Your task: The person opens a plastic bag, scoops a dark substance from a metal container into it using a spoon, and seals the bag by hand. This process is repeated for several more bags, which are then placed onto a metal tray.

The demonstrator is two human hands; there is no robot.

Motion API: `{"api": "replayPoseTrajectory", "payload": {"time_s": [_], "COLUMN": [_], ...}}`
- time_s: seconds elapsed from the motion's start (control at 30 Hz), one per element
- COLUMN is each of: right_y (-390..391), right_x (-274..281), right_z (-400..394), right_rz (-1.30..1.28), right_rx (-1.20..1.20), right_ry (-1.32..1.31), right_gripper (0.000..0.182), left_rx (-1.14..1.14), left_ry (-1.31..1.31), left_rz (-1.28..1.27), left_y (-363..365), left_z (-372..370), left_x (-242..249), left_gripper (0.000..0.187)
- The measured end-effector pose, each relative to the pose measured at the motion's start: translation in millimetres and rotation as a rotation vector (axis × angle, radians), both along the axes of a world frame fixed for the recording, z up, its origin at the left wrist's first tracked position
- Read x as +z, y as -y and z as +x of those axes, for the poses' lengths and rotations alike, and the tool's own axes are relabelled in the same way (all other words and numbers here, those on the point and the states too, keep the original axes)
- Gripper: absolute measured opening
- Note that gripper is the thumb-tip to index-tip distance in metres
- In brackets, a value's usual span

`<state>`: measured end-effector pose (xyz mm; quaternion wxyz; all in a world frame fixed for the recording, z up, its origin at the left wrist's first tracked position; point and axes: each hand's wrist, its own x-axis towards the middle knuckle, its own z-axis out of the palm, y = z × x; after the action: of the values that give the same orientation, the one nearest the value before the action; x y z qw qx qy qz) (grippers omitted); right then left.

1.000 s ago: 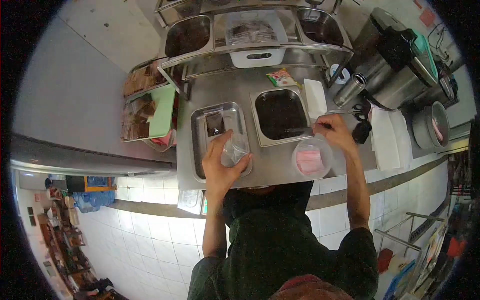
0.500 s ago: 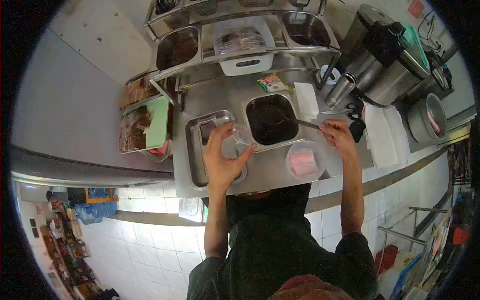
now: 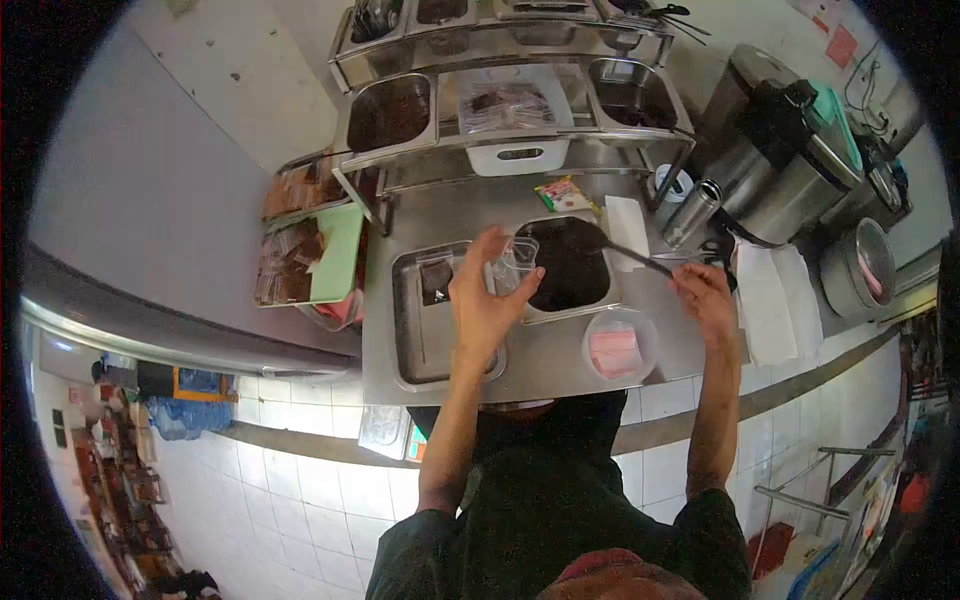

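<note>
A small clear plastic bag point(image 3: 515, 262), its mouth spread, is pinched between the curved thumb and fingers of the person's left hand point(image 3: 487, 305). Picture a clock centred on the square metal pan point(image 3: 570, 315) of dark filling, with twelve away from the person: the bag is at nine, overlapping the pan's edge in this view; whether it touches the pan cannot be told. The right hand point(image 3: 708, 300), between three and four, has its fingers closed around the end of a long-handled spoon point(image 3: 640, 260). The spoon's dark head points back over the pan's one o'clock corner; it is hard to tell whether it rests in the filling or sits above it. The two hands are well apart.

At eight o'clock, partly behind the left forearm, a shallow steel tray point(image 3: 422, 345) holds a flat, dark-filled packet point(image 3: 436, 282). At five, a round translucent bowl point(image 3: 650, 345) contains pink pieces point(image 3: 615, 352). At twelve, just beyond the pan, lies a colourful packet point(image 3: 566, 195); at two, a folded white sheet point(image 3: 627, 235) and, farther out, a steel cylinder point(image 3: 692, 213). Scissors point(image 3: 712, 250) lie at three. Well out at nine, a pale green tray point(image 3: 338, 250) bears brown packets. At eleven, a white basket point(image 3: 518, 158) sits in a steel rack.
</note>
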<state>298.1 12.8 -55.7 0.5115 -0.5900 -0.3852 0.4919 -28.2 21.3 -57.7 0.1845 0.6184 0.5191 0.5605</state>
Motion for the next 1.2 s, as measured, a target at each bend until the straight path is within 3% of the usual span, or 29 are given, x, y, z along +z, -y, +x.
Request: {"api": "replayPoseTrajectory", "payload": {"time_s": [0.17,0.3,0.4,0.7,1.2], "right_y": [-13,-13,-15,-8,5], "right_x": [65,100,102,108,146], "right_z": [19,12,11,3,-4], "right_rz": [0.166,0.191,0.22,0.34,0.462], "right_rx": [0.204,0.162,0.187,0.216,0.238], "right_ry": [-0.023,0.1,0.106,0.493,0.718], "right_gripper": [0.015,0.019,0.021,0.024,0.023], "left_rx": [-0.069,-0.124,-0.159,-0.166,-0.192], "left_ry": [0.005,-0.006,0.037,0.148,0.181], "left_rz": [-0.04,-0.008,0.016,0.031,0.054], "left_y": [-10,-17,-21,-22,-23], "left_z": [26,42,48,52,54], "left_x": [12,14,13,18,29], "left_gripper": [0.081,0.083,0.086,0.088,0.087]}}
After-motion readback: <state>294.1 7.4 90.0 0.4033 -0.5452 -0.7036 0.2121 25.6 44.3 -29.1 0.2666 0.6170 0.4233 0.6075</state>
